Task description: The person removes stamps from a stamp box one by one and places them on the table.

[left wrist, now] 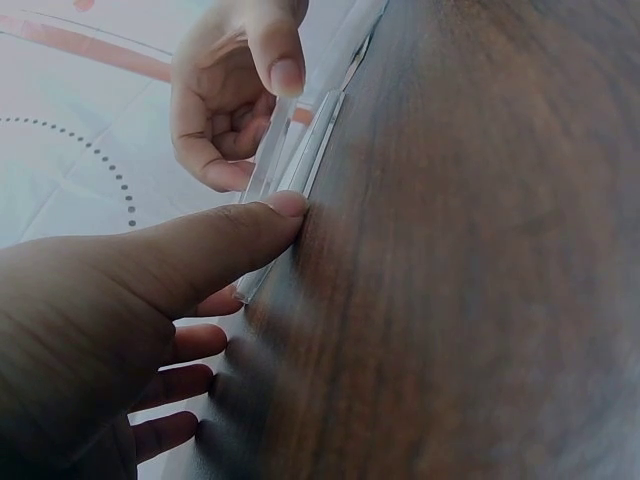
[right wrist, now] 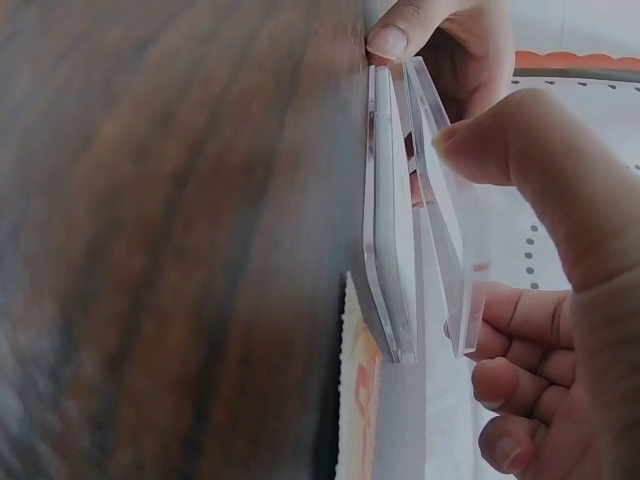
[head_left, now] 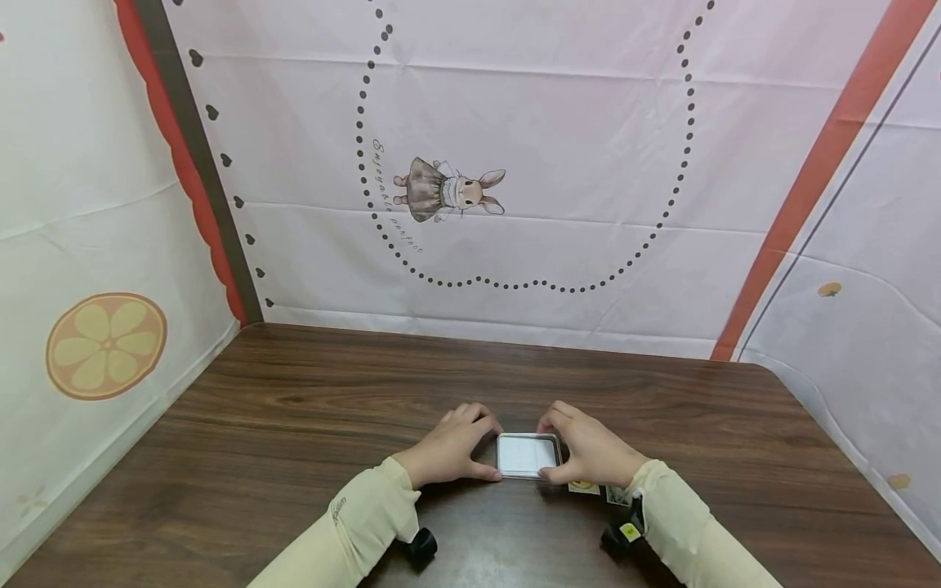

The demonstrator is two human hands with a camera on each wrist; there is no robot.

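A small rectangular clear plastic case (head_left: 528,445) with a white inside lies on the wooden table between both hands. In the right wrist view, its clear lid (right wrist: 448,235) stands tilted away from the base (right wrist: 385,200), with a narrow gap between them. My left hand (head_left: 457,445) holds the base by its left end, thumb on the near edge and fingers at the far side. My right hand (head_left: 591,447) pinches the lid at the right end between thumb and fingers. Just below that hand lie a yellowish stamp (head_left: 584,487) and a dark green stamp (head_left: 616,495), partly covered.
The brown wooden table (head_left: 331,392) extends around the hands. Behind it hangs a pale cloth (head_left: 559,147) with a printed rabbit (head_left: 448,189); similar cloth covers both sides. Black wrist cameras sit under the left (head_left: 422,545) and right cuffs.
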